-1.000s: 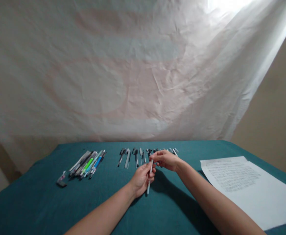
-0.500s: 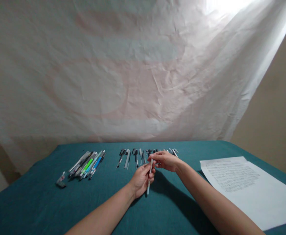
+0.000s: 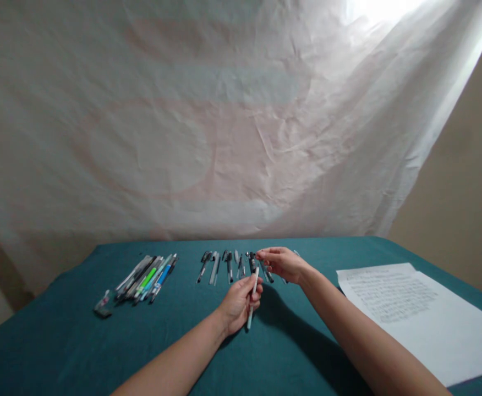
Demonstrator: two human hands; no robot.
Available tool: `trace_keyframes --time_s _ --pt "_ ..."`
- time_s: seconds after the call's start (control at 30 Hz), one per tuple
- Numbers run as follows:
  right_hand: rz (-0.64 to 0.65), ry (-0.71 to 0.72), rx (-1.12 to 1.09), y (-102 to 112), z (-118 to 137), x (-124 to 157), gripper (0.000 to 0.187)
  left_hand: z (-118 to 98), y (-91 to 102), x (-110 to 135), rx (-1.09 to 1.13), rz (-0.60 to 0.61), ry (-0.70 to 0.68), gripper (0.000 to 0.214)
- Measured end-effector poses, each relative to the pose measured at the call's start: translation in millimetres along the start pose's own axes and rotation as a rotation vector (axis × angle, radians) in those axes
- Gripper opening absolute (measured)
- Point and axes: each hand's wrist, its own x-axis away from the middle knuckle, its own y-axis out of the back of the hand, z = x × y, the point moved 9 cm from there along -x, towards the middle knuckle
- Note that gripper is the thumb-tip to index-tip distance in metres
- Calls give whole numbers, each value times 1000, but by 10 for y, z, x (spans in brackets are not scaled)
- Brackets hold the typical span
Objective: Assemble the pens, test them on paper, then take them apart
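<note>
My left hand (image 3: 240, 304) is closed around a slim pale pen (image 3: 250, 316), which stands tilted with its upper end above my thumb. A short way up and to the right, my right hand (image 3: 283, 264) is apart from the pen. Its thumb and fingertips are pinched together, and whatever may be between them is too small to make out. Beyond both hands lies a row of separate pens (image 3: 215, 268), mostly dark or clear. My right hand hides part of that row's right side.
On the left lies a bundle of pens (image 3: 145, 279), some bright green and blue. An eraser-like small item (image 3: 102, 306) rests in front of it. Written paper sheets (image 3: 443, 330) lie at the right on the green cloth (image 3: 51, 341). A pale sheet (image 3: 241, 121) hangs behind.
My right hand has moved off the top of the pale pen, up and slightly right. My left hand keeps its hold on the pen in nearly the same place.
</note>
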Motion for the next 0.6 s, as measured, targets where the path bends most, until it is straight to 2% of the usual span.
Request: trace_keyframes --time_s 0.1,0.17,0.23,0.27,0.43,0.5,0.6 --pt "-103 111 128 262 172 -27 27 3 8 0 -9 -7 2 22" --pt "-246 155 469 533 281 -23 28 5 17 -2 -16 -13 2 22" --pt "-437 144 939 836 381 12 27 14 25 -5 -20 -17 6 22" --pt "-496 127 1046 973 397 26 26 20 29 -7 -20 -17 8 22" --pt "-638 42 1261 1477 293 71 26 34 36 -17 -14 1 3 23" --pt "-662 4 1317 1580 217 82 27 36 40 -19 -13 7 1 23" --pt "-651 -43 1378 1648 107 80 18 42 43 -20 -9 7 7 23"
